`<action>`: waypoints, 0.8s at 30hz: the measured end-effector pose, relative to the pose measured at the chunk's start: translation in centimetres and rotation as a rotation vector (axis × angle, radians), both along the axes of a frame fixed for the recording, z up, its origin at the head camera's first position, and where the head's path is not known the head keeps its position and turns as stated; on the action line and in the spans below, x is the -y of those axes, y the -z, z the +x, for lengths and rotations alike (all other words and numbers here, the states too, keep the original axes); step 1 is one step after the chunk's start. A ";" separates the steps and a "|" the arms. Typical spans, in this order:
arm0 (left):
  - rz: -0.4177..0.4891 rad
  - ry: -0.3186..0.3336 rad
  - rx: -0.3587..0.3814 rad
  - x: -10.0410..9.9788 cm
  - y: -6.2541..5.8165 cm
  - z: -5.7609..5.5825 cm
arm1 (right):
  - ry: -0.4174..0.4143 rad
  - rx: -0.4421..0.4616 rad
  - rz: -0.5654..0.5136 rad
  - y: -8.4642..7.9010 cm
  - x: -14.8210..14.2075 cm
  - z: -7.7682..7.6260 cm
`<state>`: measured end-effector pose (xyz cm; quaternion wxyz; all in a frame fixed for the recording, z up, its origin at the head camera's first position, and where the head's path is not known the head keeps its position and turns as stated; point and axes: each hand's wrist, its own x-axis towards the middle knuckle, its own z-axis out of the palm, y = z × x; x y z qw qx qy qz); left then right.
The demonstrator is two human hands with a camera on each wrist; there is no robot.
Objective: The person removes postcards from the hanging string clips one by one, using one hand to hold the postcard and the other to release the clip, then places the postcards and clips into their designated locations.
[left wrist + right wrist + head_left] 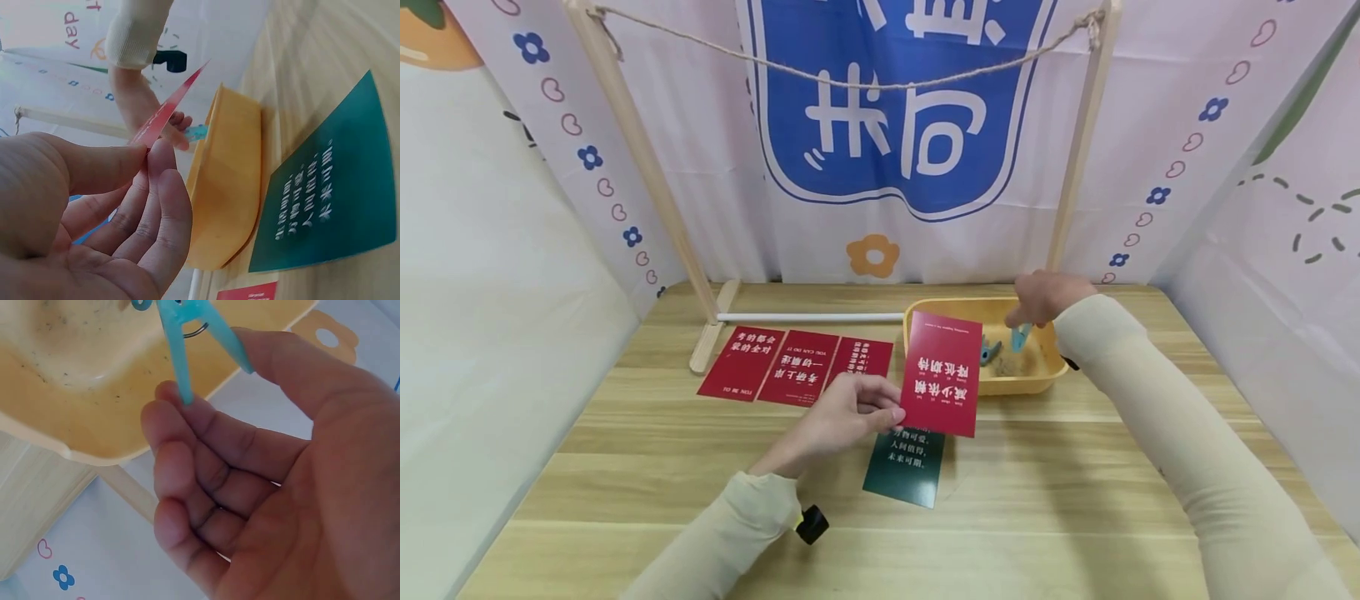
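Observation:
My left hand (842,417) pinches a red card (942,375) with white Chinese lettering by its lower left edge, thumb against fingers. The card is raised above the table, its right side overlapping the basket in the head view. Over the yellow plastic basket (1022,386), my right hand (1048,296) holds a light blue clothespin (178,362) by its two legs, between thumb and fingertip. Another bluish clothespin (990,350) lies in the basket. Below the raised card, a dark green card (904,483) with white lettering rests on the table, its top partly hidden.
Several red cards (799,367) lie in a row at left, partly behind my left hand. A wooden frame stands behind, with a left post (655,183), a right post (1078,142), a white rod (812,317) low down and a sagging twine (865,86) strung across the top.

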<state>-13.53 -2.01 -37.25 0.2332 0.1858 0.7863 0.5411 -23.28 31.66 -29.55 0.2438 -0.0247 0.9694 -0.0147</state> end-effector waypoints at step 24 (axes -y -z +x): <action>0.043 0.140 0.087 -0.9 2.3 2.1 | -0.035 -0.068 0.092 1.3 1.1 0.3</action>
